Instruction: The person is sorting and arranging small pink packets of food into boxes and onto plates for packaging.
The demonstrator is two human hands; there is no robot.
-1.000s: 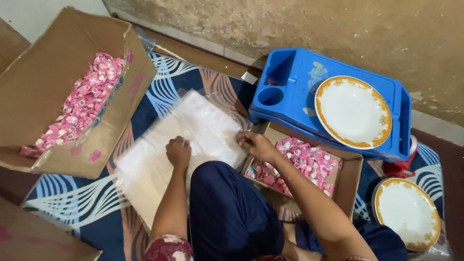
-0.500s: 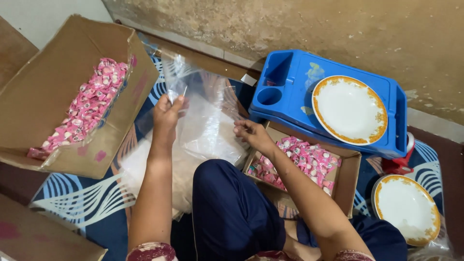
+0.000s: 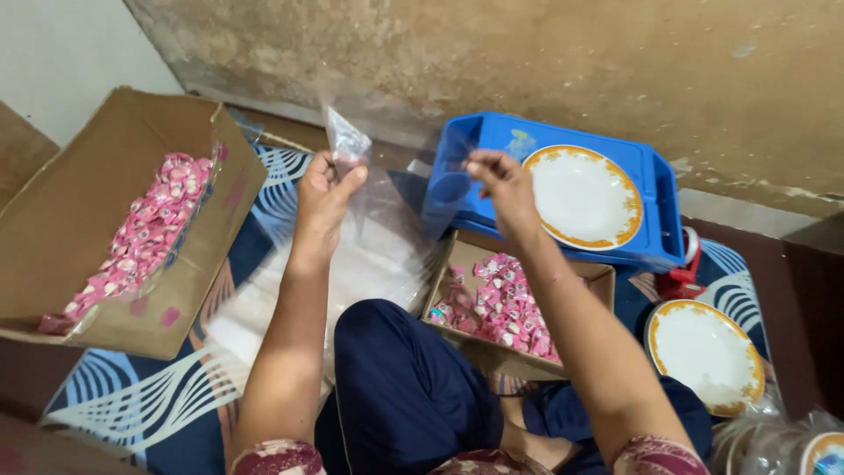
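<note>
Clear plastic bag (image 3: 352,145) is held up at twelve o'clock, pinched in the left hand (image 3: 323,198); the right hand (image 3: 497,180) is pinched on its film. Opening it seems underway; separating the layers comes next.

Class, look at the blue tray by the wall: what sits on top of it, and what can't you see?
On the blue tray sits a white plate with an orange rim. The tray's floor under the plate is covered, and the right hand hides part of its left side.

Frame edge crops plate stack (image 3: 822,449) (bottom right).
</note>
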